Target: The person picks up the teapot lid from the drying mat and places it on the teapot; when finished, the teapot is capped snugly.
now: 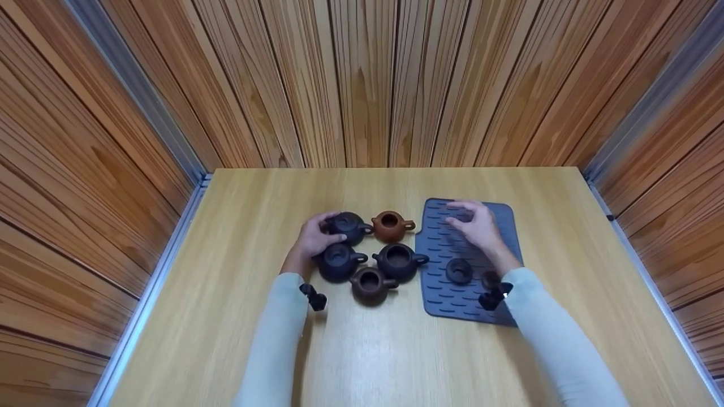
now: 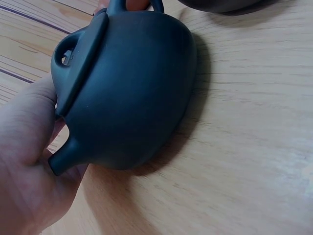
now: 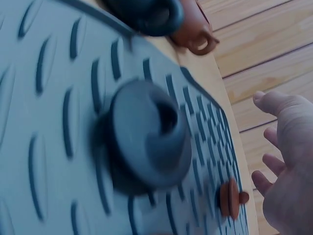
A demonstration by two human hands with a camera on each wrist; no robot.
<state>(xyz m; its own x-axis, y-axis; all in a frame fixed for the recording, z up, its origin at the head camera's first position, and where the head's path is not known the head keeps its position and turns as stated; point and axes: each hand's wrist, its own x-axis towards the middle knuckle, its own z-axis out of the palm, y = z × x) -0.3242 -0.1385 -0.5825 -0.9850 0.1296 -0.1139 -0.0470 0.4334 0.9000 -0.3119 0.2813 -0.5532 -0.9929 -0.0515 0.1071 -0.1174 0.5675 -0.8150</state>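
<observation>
My left hand holds a dark lidded teapot at the back left, thumb along its near side and fingers on the far side. Just in front stands a second dark lidded teapot, which fills much of the left wrist view and hides part of that hand. My right hand is over the grey ridged mat, fingers spread with nothing between them. Nearest to it on the mat are a dark round lid with a looped knob and, in the right wrist view, a reddish-brown lid.
Three lidless teapots stand between the left hand and the mat: a reddish-brown one, a wide dark one and a dark brown one in front. Another dark lid is partly hidden by the right wrist. Wooden panels enclose the table.
</observation>
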